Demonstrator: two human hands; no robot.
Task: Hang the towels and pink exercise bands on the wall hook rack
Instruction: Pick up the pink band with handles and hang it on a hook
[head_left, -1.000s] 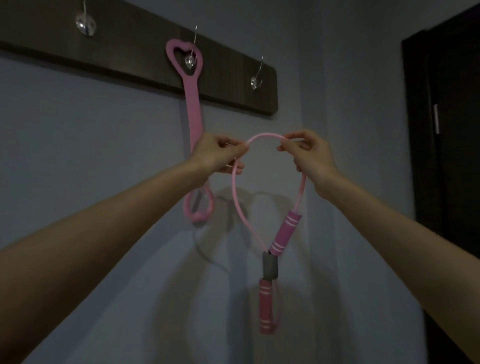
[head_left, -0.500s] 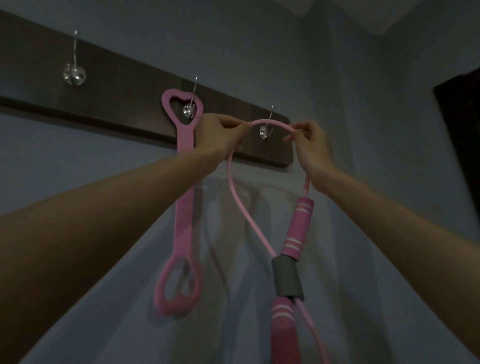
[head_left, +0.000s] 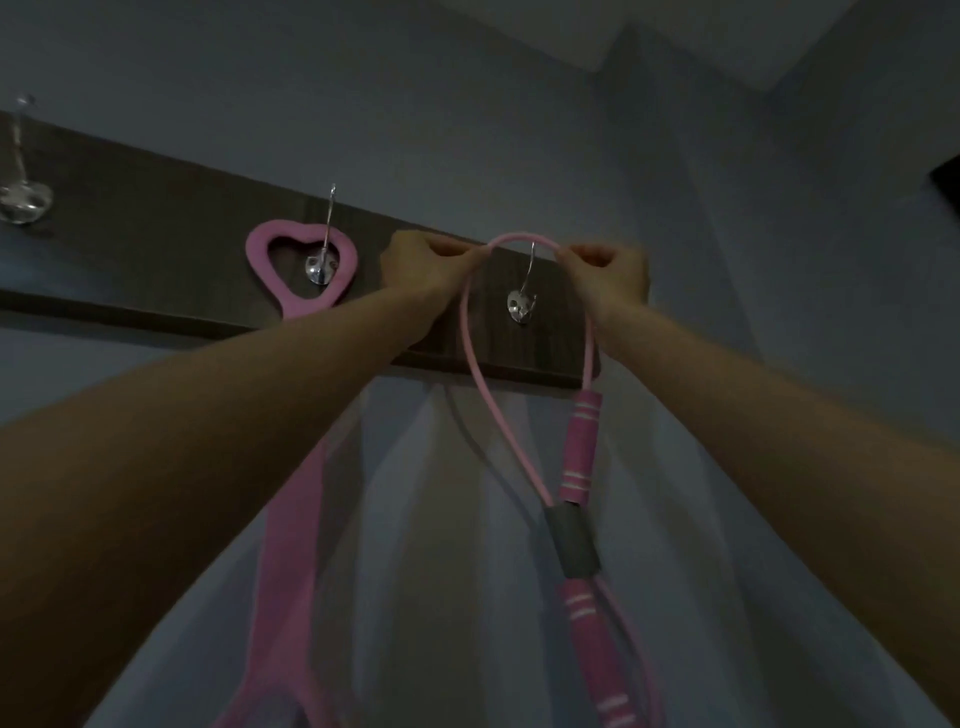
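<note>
Pink rubber tubing is pinched in the fingers of my left hand and, a short span away, in those of my right hand. Both hands are curled tight on it. Between them the top of the exercise band arches at the tip of the end hook; I cannot tell whether it has slipped behind the tip yet.

The tube feels like a light, limp, stretchy thing to me, thin and smooth enough that a fingertip pinch should do. Gripping either side of the hook seems right, since it keeps the span open. Most of the weight likely sits lower, in the striped foam handles and the grey sleeve, which dangle against the wall and may swing once I let go.

Further along the dark wooden rack, the heart-ended band hangs on the middle hook. No towels are in sight.
</note>
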